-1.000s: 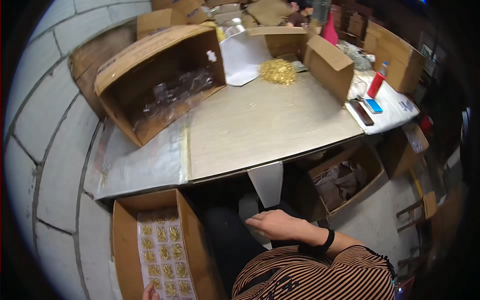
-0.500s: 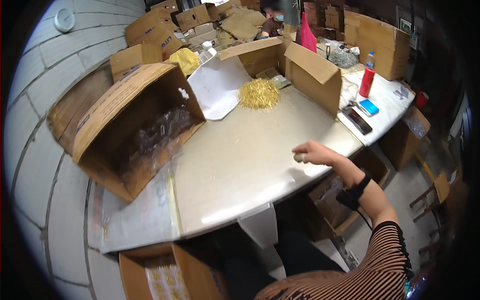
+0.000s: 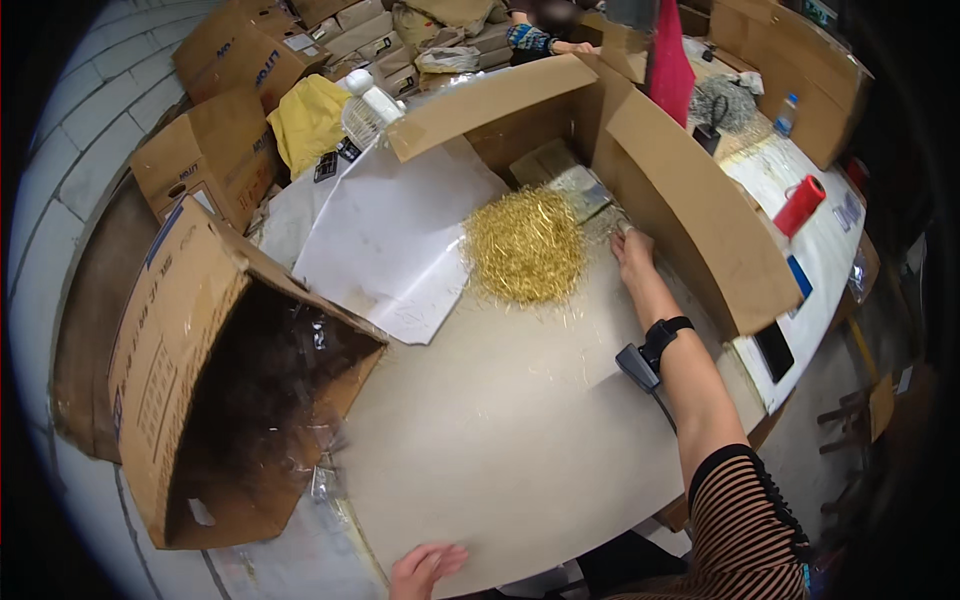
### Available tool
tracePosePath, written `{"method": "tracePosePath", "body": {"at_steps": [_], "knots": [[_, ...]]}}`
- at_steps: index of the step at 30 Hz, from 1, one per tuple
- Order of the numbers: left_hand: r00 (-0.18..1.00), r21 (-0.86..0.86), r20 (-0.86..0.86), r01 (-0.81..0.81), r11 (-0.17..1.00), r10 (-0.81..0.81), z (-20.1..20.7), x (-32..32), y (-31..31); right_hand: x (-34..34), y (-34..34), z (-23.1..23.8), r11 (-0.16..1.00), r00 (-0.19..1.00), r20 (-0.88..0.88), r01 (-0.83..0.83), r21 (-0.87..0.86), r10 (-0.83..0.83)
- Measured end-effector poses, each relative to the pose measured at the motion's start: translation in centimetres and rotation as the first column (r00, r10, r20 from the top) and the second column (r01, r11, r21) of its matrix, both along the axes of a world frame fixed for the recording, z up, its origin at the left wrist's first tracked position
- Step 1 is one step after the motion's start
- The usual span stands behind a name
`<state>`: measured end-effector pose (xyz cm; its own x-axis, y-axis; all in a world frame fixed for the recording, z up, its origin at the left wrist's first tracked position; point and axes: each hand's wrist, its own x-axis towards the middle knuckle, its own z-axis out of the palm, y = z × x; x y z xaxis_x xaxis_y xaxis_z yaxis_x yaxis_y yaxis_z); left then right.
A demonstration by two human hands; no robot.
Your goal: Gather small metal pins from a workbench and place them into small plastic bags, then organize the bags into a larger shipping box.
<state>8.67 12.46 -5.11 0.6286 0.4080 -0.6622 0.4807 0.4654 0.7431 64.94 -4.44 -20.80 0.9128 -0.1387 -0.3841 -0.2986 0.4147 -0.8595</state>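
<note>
My right hand (image 3: 633, 252) reaches to the far right of the table, just right of a loose heap of gold metallic pieces (image 3: 525, 247). Its fingers are bent together, by a small greyish patch and a flat packet (image 3: 585, 196); what they hold, if anything, I cannot make out. A black strap with a small box (image 3: 650, 352) circles that forearm. At the near edge my left hand (image 3: 428, 568) hovers low over the table (image 3: 480, 440), blurred, its fingers stretched out and nothing visible in them.
An open cardboard box (image 3: 180, 370) with clear plastic pieces lies at left. A bent white sheet (image 3: 390, 240) and cardboard flaps (image 3: 690, 190) surround the heap. Beyond stand a white fan (image 3: 365, 105), a red cylinder (image 3: 800, 205) and a phone (image 3: 774, 350). Another person's hand (image 3: 573, 47) shows at the back.
My right hand has moved from above the near right of the table to beside the gold heap. My left hand has come into view at the near edge. The view has shifted closer to the heap.
</note>
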Motion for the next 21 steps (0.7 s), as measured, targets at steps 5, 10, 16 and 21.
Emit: {"method": "tracePosePath", "body": {"at_steps": [5,10,16,21], "knots": [[0.981,-0.17,0.193,0.06,0.984,-0.026,-3.6,16.2,1.2,4.6,3.7,2.2,1.0,0.994,-0.111,0.016,-0.024,-0.018],[0.924,-0.124,0.254,-0.262,0.957,0.286,-9.5,30.2,2.3,3.2,5.9,4.1,0.919,0.977,-0.152,-0.193,-0.343,0.148],[0.957,-0.106,0.059,-0.275,0.955,0.283,-9.3,34.2,1.9,-7.6,1.2,1.3,0.941,0.96,0.115,-0.221,-0.255,0.256],[0.98,-0.12,-0.028,-0.201,0.972,0.199,-8.9,28.2,1.1,-17.2,-3.9,5.0,0.81,0.921,-0.08,-0.374,-0.452,0.381]]}}
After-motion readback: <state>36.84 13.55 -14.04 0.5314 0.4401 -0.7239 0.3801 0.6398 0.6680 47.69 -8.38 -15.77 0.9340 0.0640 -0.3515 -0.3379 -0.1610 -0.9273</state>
